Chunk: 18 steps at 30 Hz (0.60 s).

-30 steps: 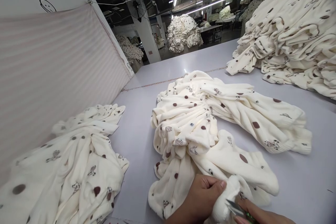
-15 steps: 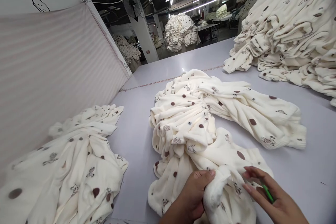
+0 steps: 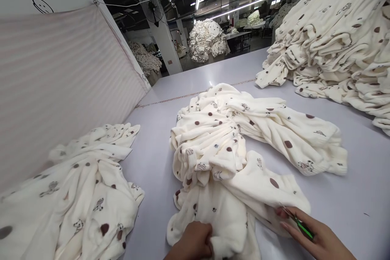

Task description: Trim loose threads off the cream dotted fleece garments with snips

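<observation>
A cream fleece garment with brown spots and small animal prints lies bunched in front of me, one ribbed-cuff sleeve stretched out to the right. At its near edge my left hand is closed on a fold of the fabric, fingertips partly hidden. Green-handled thread snips sit in my right hand, their thin metal tips pointing up and left. The right fingers are beside the garment's nearer sleeve; whether they touch it I cannot tell.
Similar garments form a tall pile at the far right and a lower heap at the left. A striped cloth sheet hangs along the table's left side. Beyond the table stand a large fabric bundle and a fan.
My left hand has moved left and down, and the raised fold it held is now lower and flatter. The snips show more fully in my right hand. The view has shifted slightly.
</observation>
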Motion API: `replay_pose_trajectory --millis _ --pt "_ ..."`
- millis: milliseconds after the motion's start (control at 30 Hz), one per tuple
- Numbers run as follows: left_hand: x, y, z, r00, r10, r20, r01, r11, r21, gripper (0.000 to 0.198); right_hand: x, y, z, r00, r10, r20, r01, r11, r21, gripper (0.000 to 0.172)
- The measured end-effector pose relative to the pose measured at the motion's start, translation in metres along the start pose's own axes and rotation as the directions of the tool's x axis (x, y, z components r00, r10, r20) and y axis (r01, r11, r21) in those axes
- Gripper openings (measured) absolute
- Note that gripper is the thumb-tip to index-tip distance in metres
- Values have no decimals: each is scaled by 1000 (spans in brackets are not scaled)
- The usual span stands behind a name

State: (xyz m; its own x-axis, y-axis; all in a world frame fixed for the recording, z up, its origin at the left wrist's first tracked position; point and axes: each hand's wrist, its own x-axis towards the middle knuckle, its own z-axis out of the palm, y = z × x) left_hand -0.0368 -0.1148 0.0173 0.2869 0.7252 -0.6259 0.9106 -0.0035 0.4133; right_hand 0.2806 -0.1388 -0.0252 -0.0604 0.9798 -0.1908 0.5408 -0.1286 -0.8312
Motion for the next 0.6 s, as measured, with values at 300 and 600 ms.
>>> replay_pose_trajectory --millis 300,600 --pt "8 65 7 969 242 51 -212 918 -335 14 38 25 4 988 48 -148 -64 992 -108 49" --pt "101 103 45 986 49 157 117 462 -879 41 59 38 14 975 56 -216 -37 995 93 50"
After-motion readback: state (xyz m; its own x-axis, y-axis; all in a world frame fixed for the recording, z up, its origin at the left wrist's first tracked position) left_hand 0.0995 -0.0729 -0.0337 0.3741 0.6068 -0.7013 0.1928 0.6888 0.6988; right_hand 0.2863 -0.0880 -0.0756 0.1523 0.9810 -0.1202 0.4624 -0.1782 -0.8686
